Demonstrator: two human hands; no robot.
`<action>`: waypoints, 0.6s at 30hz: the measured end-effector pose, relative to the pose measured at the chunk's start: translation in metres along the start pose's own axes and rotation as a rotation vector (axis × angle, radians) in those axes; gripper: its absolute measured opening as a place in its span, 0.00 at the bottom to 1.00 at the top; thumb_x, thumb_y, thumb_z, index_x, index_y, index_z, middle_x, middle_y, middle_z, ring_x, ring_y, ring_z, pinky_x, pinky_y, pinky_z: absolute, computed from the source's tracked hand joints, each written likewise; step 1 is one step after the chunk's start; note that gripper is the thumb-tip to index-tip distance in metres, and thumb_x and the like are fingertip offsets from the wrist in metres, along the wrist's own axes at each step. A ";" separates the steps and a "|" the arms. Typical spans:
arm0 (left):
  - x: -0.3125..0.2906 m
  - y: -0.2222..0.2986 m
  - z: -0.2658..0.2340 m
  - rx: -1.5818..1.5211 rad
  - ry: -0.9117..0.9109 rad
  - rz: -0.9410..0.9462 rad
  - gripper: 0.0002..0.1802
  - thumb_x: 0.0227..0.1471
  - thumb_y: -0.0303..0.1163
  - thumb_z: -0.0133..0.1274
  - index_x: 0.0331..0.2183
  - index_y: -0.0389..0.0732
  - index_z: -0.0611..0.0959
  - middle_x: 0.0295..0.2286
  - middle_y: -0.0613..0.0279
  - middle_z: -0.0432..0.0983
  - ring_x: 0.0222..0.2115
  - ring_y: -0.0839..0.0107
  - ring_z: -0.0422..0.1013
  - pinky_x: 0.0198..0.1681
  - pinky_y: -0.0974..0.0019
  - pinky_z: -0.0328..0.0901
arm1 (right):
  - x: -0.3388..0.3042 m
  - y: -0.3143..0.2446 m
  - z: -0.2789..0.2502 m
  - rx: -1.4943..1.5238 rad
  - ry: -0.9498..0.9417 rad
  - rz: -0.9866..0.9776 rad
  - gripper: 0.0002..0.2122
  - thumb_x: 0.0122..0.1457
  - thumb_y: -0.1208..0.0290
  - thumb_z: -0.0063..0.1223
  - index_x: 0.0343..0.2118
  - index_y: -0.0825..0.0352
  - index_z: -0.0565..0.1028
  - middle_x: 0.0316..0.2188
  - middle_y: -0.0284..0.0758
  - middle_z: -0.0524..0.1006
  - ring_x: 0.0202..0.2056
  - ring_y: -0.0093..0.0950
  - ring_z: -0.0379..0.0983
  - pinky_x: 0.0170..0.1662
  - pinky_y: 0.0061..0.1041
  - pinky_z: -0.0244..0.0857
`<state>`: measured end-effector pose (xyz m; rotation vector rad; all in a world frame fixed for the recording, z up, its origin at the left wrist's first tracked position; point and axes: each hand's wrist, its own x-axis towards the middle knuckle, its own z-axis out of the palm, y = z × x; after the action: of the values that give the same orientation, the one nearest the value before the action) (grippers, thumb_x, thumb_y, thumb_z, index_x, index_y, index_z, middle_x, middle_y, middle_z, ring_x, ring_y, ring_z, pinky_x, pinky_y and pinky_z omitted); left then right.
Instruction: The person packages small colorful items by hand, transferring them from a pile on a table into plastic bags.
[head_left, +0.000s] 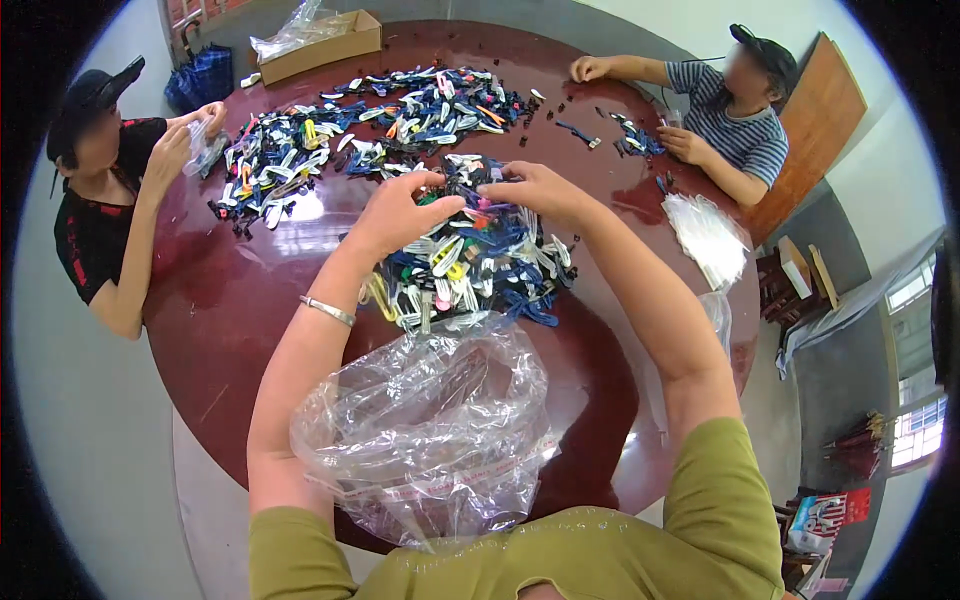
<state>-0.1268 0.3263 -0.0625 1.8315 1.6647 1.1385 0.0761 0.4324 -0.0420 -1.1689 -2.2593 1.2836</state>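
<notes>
In front of me lies a heap of small plastic pieces [440, 262], narrow and clip-like, mostly white and navy with yellow, green and pink ones. My left hand [405, 212] touches its far side, with curved fingers and the thumb held apart. Opposite it, my right hand [540, 192] has its thumb and fingers drawn together among dark pieces; what they hold is hidden. Shiny clear film seems to lie over some pieces between my hands. Nearer to me, between my forearms, a large clear plastic bag [430, 440] lies crumpled with its mouth facing the heap.
Larger piles of such pieces [440, 110] cover the far part of the round red table [225, 370]. A co-worker [105, 200] at the left holds a small clear bag; another [735, 125] sits at the right near a stack of clear bags [705, 240]. A cardboard box [320, 50] stands behind.
</notes>
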 end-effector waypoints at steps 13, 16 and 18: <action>0.008 -0.031 -0.023 0.116 0.265 -0.002 0.15 0.45 0.35 0.57 0.32 0.33 0.81 0.28 0.54 0.79 0.30 0.69 0.75 0.35 0.69 0.67 | 0.058 0.036 -0.054 -0.432 0.272 -0.191 0.25 0.50 0.58 0.58 0.46 0.72 0.72 0.42 0.43 0.75 0.43 0.25 0.71 0.45 0.24 0.65; 0.000 -0.074 -0.033 0.289 0.345 -0.098 0.17 0.43 0.39 0.57 0.33 0.35 0.81 0.29 0.51 0.78 0.31 0.59 0.75 0.37 0.62 0.67 | 0.079 0.040 -0.048 -0.437 0.343 -0.137 0.30 0.52 0.53 0.53 0.50 0.74 0.67 0.49 0.50 0.69 0.51 0.37 0.66 0.53 0.30 0.59; -0.002 -0.074 -0.034 0.320 0.354 -0.228 0.19 0.41 0.41 0.58 0.34 0.38 0.81 0.32 0.51 0.78 0.35 0.55 0.74 0.40 0.58 0.66 | 0.106 0.060 -0.049 -0.333 0.452 -0.052 0.34 0.54 0.50 0.49 0.54 0.77 0.62 0.54 0.52 0.63 0.57 0.41 0.58 0.59 0.31 0.51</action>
<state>-0.1988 0.3317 -0.0995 1.6222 2.3080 1.2025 0.0685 0.5589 -0.0778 -1.3355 -2.1799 0.5547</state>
